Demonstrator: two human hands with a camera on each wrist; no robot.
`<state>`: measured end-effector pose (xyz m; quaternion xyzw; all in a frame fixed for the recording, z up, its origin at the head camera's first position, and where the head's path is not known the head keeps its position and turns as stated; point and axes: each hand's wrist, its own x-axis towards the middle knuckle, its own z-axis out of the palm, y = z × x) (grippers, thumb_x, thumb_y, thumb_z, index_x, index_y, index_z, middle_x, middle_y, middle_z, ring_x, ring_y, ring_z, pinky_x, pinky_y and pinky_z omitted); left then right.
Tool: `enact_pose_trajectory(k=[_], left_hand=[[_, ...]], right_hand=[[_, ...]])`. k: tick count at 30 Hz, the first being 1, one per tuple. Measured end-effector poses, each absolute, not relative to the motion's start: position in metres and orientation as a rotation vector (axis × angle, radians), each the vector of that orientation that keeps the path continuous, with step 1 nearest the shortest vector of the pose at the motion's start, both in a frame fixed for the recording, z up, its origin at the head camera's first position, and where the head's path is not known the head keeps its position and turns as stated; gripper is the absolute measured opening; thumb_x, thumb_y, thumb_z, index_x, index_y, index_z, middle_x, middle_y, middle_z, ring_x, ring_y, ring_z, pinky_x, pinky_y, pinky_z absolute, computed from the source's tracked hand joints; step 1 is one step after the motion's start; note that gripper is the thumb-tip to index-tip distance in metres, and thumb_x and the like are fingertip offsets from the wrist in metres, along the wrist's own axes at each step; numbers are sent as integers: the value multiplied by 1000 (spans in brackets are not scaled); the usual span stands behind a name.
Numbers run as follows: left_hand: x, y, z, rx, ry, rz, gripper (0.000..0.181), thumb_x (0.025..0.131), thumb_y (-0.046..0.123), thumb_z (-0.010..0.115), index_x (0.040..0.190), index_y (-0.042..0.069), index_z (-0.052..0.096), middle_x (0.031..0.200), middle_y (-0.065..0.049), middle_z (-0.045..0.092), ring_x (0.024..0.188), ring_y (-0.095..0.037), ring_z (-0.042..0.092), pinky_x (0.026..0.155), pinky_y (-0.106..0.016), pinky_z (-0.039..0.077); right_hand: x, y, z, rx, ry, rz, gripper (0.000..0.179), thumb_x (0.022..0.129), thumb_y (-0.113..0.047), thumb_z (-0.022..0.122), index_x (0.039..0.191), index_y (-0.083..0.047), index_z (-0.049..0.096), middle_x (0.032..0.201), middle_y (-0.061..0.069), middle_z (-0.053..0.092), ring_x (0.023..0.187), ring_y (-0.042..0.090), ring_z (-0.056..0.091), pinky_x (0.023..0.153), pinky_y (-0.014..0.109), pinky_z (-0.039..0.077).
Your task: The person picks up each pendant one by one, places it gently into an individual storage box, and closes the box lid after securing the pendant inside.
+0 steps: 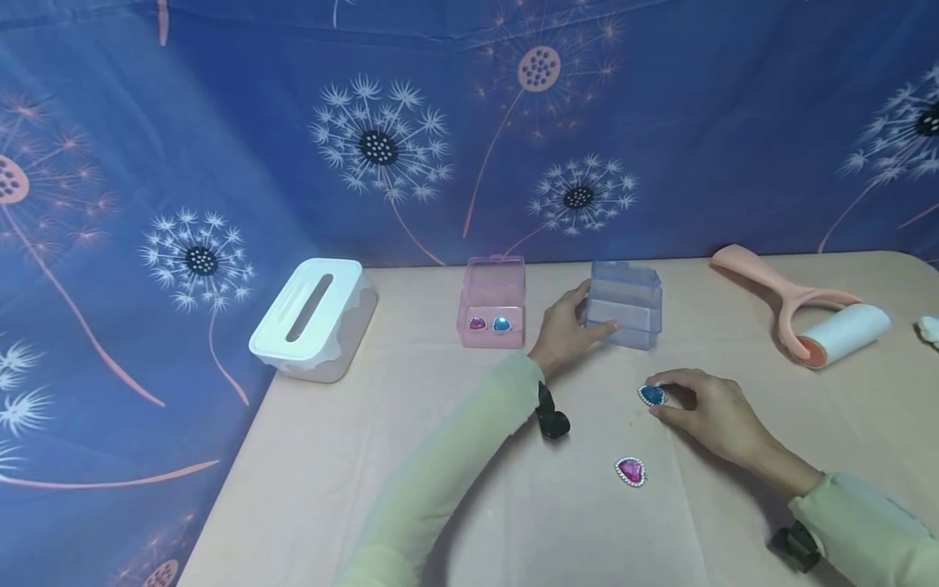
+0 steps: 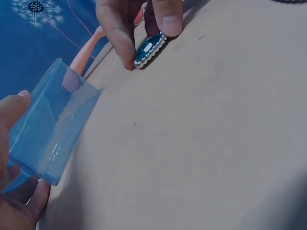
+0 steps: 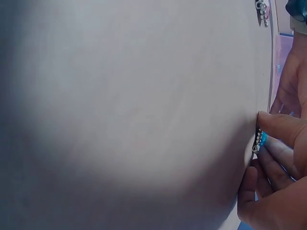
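My left hand (image 1: 565,330) grips a clear blue plastic box (image 1: 623,336) by its left side, thumb across the front. The lid of this box stands up, and no gem shows inside. Between thumb and fingertips, my right hand (image 1: 722,416) pinches a blue heart-shaped gem (image 1: 651,395) with a beaded silver edge, just in front of the blue box. The left wrist view shows the gem (image 2: 149,48) tilted close over the table. A pink gem (image 1: 631,471) of like shape lies on the table, nearer me.
Left of the blue box stands an open pink box (image 1: 490,338) holding a pink gem (image 1: 478,324) and a blue gem (image 1: 502,325). A white tissue box (image 1: 345,326) is at far left. To the right lies a lint roller (image 1: 844,334). Dandelion-print cloth (image 1: 455,98) hangs behind the table.
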<state>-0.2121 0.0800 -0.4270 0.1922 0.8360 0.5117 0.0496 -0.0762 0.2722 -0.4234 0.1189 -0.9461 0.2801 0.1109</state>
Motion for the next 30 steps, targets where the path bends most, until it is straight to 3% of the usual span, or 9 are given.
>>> enact_pose_trajectory(k=[2, 9, 16, 20, 22, 25, 28, 30], left_hand=[[-211, 81, -428, 591, 2572, 1558, 79, 83, 28, 77, 149, 9, 37, 133, -11, 59, 121, -22, 59, 100, -22, 47], [-205, 85, -427, 542, 2571, 1606, 77, 83, 27, 78, 148, 10, 40, 130, -12, 60, 114, -21, 63, 93, -18, 50], [-205, 83, -425, 565, 2594, 1580, 77, 83, 30, 77, 148, 12, 39, 131, -11, 60, 116, -21, 62, 94, -19, 51], [-206, 81, -426, 581, 2603, 1552, 80, 84, 33, 76, 149, 11, 36, 137, -11, 56, 120, -22, 60, 95, -20, 50], [-206, 80, -426, 583, 2604, 1539, 81, 84, 34, 76, 150, 10, 34, 139, -11, 54, 119, -22, 60, 95, -21, 51], [-207, 80, -429, 572, 2625, 1518, 82, 84, 37, 75, 150, 10, 35, 139, -9, 55, 117, -20, 60, 93, -20, 51], [-208, 81, -431, 568, 2634, 1509, 83, 84, 39, 75, 150, 11, 35, 138, -8, 55, 114, -17, 61, 90, -19, 51], [-208, 81, -431, 566, 2643, 1492, 83, 83, 42, 75, 150, 12, 35, 138, -8, 55, 112, -16, 61, 89, -19, 51]], right_hand=[[-77, 273, -424, 344, -2777, 821, 29, 70, -15, 85, 98, -15, 74, 100, 9, 74, 97, 30, 66, 79, 18, 43], [-81, 276, -410, 298, -2758, 988, 29, 72, -18, 86, 98, -14, 74, 92, 10, 75, 77, -11, 59, 66, 1, 41], [-107, 277, -371, 267, -2660, 1062, 29, 77, -11, 81, 105, -9, 73, 101, 20, 72, 74, -25, 51, 61, 0, 43], [-131, 269, -352, 237, -2632, 1091, 28, 82, -15, 78, 108, -8, 73, 107, 22, 70, 72, -28, 50, 58, 2, 44], [-144, 263, -347, 230, -2639, 1098, 29, 83, -17, 77, 109, -7, 72, 107, 22, 70, 74, -18, 60, 58, 2, 44], [-162, 255, -346, 238, -2667, 1060, 31, 84, -18, 76, 112, -5, 70, 108, 23, 70, 82, 14, 73, 57, 6, 47], [-177, 249, -350, 228, -2692, 1042, 33, 85, -16, 74, 115, -3, 68, 110, 25, 68, 93, 42, 69, 62, 23, 57], [-185, 246, -354, 200, -2704, 1050, 33, 85, -14, 74, 115, -3, 67, 110, 25, 68, 95, 43, 68, 68, 39, 60]])
